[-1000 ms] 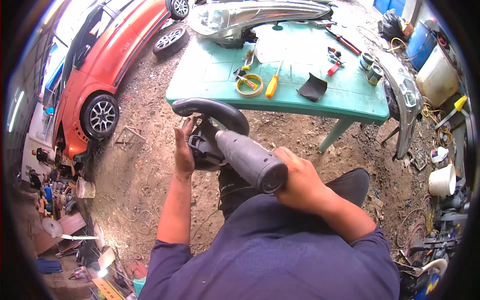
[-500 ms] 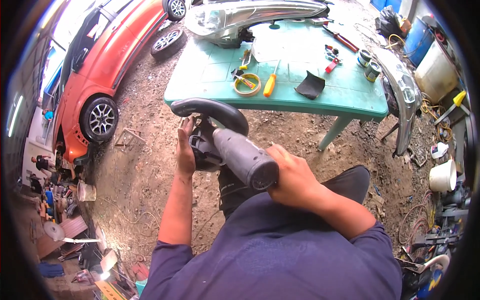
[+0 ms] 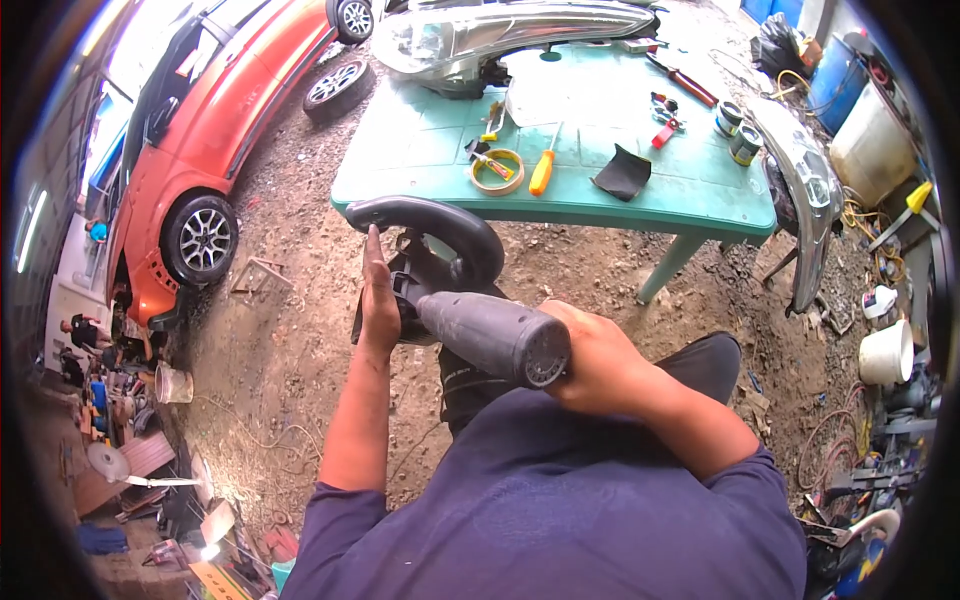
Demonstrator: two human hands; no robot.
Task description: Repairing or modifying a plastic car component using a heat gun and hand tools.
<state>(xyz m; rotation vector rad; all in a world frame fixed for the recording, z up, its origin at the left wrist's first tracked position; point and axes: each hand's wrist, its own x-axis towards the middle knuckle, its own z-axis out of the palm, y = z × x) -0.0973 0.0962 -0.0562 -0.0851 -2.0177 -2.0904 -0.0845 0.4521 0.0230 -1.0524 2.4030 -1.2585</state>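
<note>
My right hand (image 3: 610,362) is closed round the grip of a dark grey heat gun (image 3: 490,330), the grip itself being mostly hidden. The gun's narrow nozzle points left at a black plastic car part (image 3: 440,220) with a thick, curved, tube-like rim. My left hand (image 3: 380,295) holds this part along its left side, fingers stretched upward and palm against it; the thumb is hidden. The nozzle's tip lies close to the part's lower section, near my left palm; whether they touch I cannot tell. Beyond the part is the near edge of a green plastic table (image 3: 420,165).
On the table are a large headlight (image 3: 520,40), a tape roll (image 3: 497,172), a yellow-handled screwdriver (image 3: 543,172), a black scrap (image 3: 623,172), red-handled pliers (image 3: 683,80) and small cans (image 3: 745,143). Another headlight (image 3: 805,190) stands at right. An orange car (image 3: 215,110) is at left.
The heat gun has swung lower and rightward, its nozzle now pointing more directly left. The black part has turned slightly, and my left hand has shifted a little with it.
</note>
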